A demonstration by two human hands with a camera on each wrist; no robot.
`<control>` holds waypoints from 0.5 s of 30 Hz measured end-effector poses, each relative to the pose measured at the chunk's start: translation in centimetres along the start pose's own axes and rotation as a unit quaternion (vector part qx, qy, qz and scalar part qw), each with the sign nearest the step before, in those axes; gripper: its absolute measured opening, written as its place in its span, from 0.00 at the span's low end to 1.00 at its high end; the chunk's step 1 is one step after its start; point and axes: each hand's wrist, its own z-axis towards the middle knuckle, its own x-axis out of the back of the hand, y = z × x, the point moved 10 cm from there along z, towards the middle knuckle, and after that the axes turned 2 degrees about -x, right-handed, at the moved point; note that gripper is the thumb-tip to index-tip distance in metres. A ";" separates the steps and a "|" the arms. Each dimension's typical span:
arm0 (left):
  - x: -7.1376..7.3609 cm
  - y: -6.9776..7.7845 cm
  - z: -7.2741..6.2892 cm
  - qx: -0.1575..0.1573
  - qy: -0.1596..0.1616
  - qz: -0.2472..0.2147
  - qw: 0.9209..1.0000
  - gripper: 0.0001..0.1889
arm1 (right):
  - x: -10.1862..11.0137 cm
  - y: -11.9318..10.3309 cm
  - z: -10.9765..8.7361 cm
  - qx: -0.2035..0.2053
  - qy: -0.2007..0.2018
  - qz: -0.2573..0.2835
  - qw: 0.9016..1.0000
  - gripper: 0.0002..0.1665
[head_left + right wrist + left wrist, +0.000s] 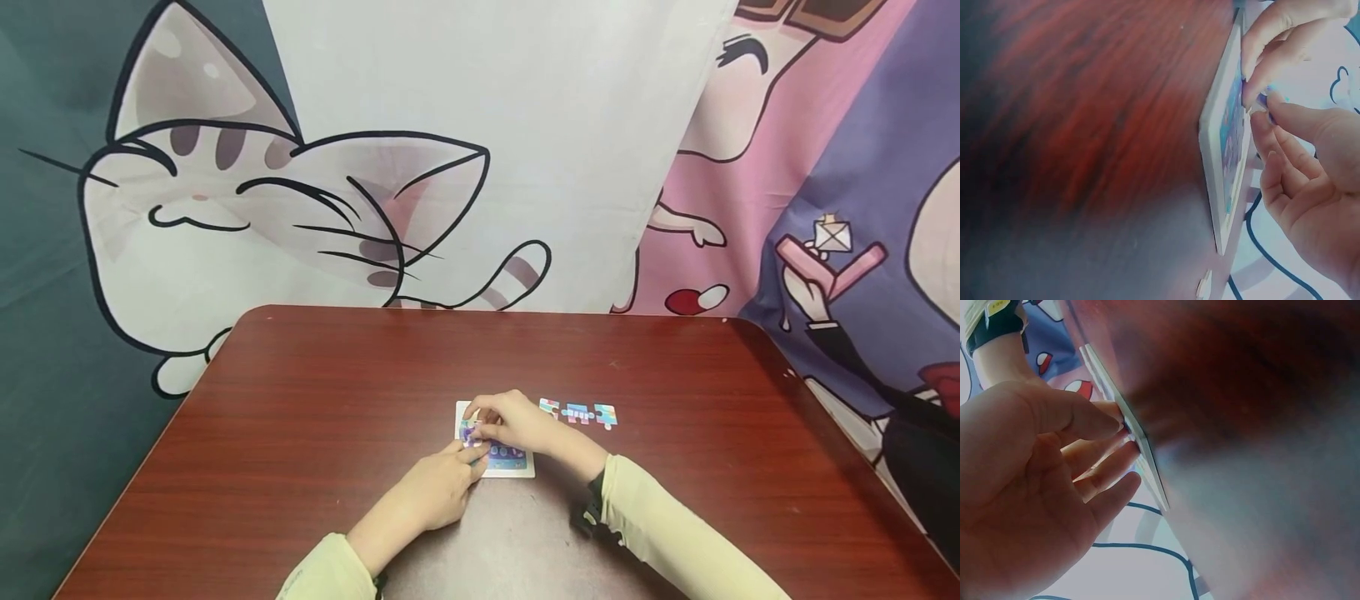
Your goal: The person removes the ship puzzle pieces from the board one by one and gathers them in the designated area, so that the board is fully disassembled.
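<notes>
A small jigsaw puzzle board (512, 472) with a white border and a purple-blue picture lies on the table. My right hand (516, 421) is over its far left part and pinches a purple puzzle piece (1263, 99) between thumb and index finger, close over the board. My left hand (441, 487) comes in from the near left, its fingertips touching the board's picture beside the right hand's fingers. In the left wrist view the left hand (1041, 462) has relaxed fingers reaching over the board's edge. The right hand's fingers hide part of the picture.
Three loose puzzle pieces lie in a row just right of the board: a left one (550, 406), a middle one (577, 413) and a right one (605, 416). The reddish-brown wooden table (337, 392) reaches back to a cartoon-printed cloth (480, 75).
</notes>
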 end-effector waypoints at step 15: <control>-0.2 -0.3 0.0 0.006 -0.002 -0.015 1.000 0.26 | 1.7 2.0 -2.6 -0.029 0.015 0.023 0.999 0.12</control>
